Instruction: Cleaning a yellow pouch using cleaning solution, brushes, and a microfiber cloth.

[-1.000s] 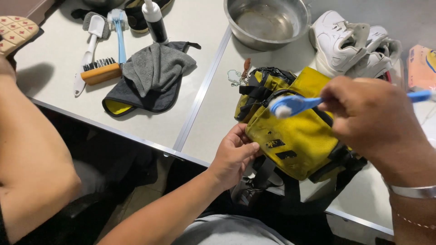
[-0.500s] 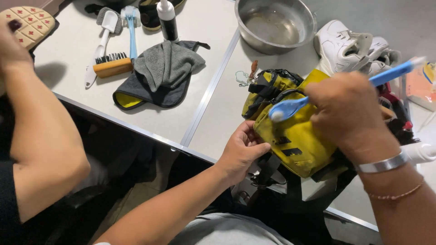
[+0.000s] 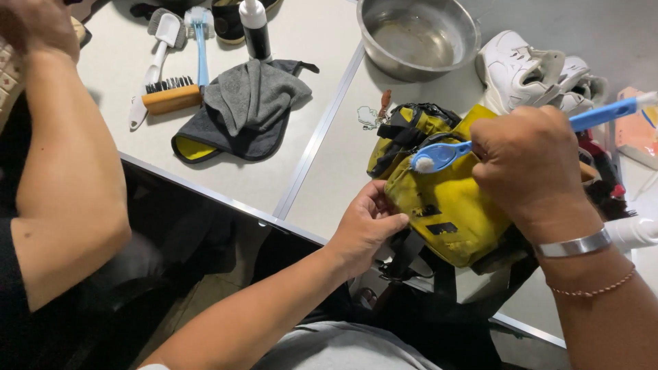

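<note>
**Inspector:** Begin with the largest item.

**Assistant:** The pale tabletop (image 3: 301,171), made of two panels with a seam running between them. Its near edge is a metal strip.

**Inspector:** Next?

**Assistant:** A yellow bag (image 3: 449,205) with black straps lies at the near edge of the right panel, partly overhanging it. Behind it stands a steel bowl (image 3: 419,35), and to the bowl's right a pair of white shoes (image 3: 538,72).

**Inspector:** The left panel?

**Assistant:** A grey cloth (image 3: 250,106) with a yellow underside, crumpled. Just beside it is a wooden-backed brush (image 3: 171,97), with a white-handled brush (image 3: 154,65) and a light blue brush (image 3: 201,41) behind it. A black bottle with a white cap (image 3: 255,27) stands at the far edge.

**Inspector:** The hands?

**Assistant:** The right hand (image 3: 531,164) is closed around the handle of a blue brush (image 3: 439,155), whose white bristle head rests on the bag's upper face. A metal bangle sits on that wrist. The left hand (image 3: 367,226) grips the bag's near left edge, thumb on top, fingers curled beneath.

**Inspector:** Anyone else?

**Assistant:** Another person's arm (image 3: 65,178) at the left, raised; its hand is blurred and I cannot tell its state.
</note>
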